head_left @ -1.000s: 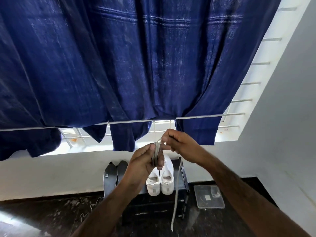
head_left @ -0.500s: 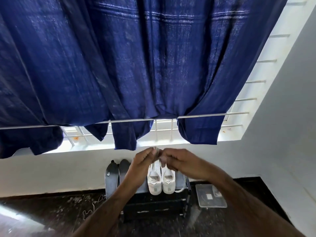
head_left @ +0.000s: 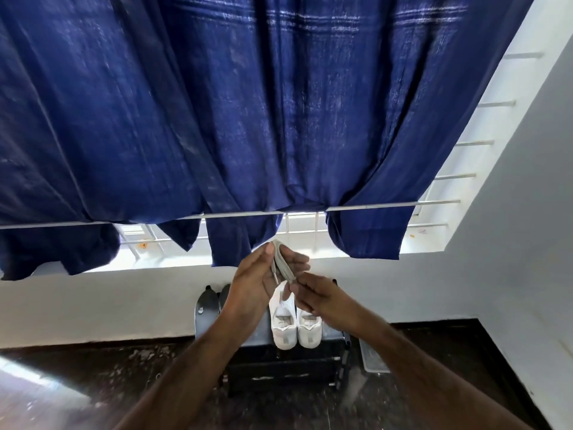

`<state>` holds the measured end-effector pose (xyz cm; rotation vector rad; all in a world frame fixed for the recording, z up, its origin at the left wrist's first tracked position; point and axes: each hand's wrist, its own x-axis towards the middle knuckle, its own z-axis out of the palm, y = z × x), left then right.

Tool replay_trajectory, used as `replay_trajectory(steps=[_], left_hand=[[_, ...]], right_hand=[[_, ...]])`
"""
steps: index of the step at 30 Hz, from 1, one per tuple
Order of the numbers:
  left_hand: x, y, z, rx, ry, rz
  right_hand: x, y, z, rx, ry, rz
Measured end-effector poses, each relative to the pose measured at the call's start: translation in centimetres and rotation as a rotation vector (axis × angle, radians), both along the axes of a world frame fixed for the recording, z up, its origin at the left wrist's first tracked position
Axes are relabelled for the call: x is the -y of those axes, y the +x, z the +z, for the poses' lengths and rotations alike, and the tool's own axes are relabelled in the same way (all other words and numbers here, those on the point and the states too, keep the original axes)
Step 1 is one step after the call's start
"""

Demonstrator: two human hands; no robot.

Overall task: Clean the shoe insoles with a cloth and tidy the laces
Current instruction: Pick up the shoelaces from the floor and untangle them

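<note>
- Held up below a blue curtain (head_left: 263, 113) and its rail (head_left: 372, 206): a folded bundle of pale lace (head_left: 282, 261), stacked flat across the fingers of the left hand (head_left: 252, 285), with one short end hanging loose at the palm.
- Left hand curled round the bundle, thumb side pressing it in place; right hand (head_left: 319, 297) pinching the lower end of the bundle between thumb and fingertips.
- Standing below, on a dark rack (head_left: 279, 370) against the white wall (head_left: 93, 305): a pair of white shoes (head_left: 294, 324), toes toward the camera, no laces visible in them. Just to the left, two dark insoles (head_left: 206, 305) leaning upright. Cannot tell from here whether wiped. No cloth for cleaning seen.
- Probably the lace-tidying step, with winding nearly done and only the tail left to secure.
- Best done by keeping the left grip firm on the folds so none slips out of the stack while the right hand works the end.
- Worth wrapping the loose tail snugly round the middle of the bundle, then tucking it under the final turn rather than knotting hard.
- Even loop lengths likely to matter: uneven ones tend to spill and tangle.
- Risk if the left thumb lifts early: whole bundle springing open, possibly dropping to the dark floor (head_left: 93, 392).
</note>
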<state>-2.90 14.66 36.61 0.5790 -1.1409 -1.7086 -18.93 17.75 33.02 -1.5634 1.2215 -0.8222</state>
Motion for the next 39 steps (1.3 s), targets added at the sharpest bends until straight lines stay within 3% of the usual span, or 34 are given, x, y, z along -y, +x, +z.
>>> replay_trajectory(steps=[4, 8, 11, 17, 20, 24, 29, 36, 39], left_hand=[[0.8, 0.1, -1.1, 0.017, 0.049, 0.051], [1.0, 0.4, -2.5, 0.214, 0.044, 0.048], [0.4, 1.0, -3.7, 0.397, -0.044, -0.007], [-0.4, 0.1, -4.2, 0.535, -0.099, -0.054], [-0.7, 0.3, -4.1, 0.48, -0.11, -0.069], [-0.5, 0.8, -3.8, 0.237, 0.016, -0.045], [0.1, 1.6, -3.8, 0.034, 0.126, -0.031], [-0.1, 2.3, -6.2, 0.488, -0.074, 0.012], [-1.2, 2.2, -6.8, 0.559, -0.101, -0.01]], right_hand=[[-1.5, 0.5, -1.0, -0.097, 0.024, 0.072], [-1.0, -0.2, 0.4, -0.187, -0.008, 0.125], [0.3, -1.3, 1.9, -0.174, -0.061, 0.095], [2.2, -2.4, 3.4, -0.12, -0.128, -0.066], [2.6, -2.0, 2.2, -0.052, -0.104, -0.131], [1.2, -0.7, -1.5, 0.02, -0.063, -0.155], [-1.0, 1.3, -5.1, -0.059, 0.042, -0.072], [-1.6, 1.3, -2.1, -0.178, 0.008, 0.035], [-0.4, 0.1, 0.4, -0.192, -0.092, -0.047]])
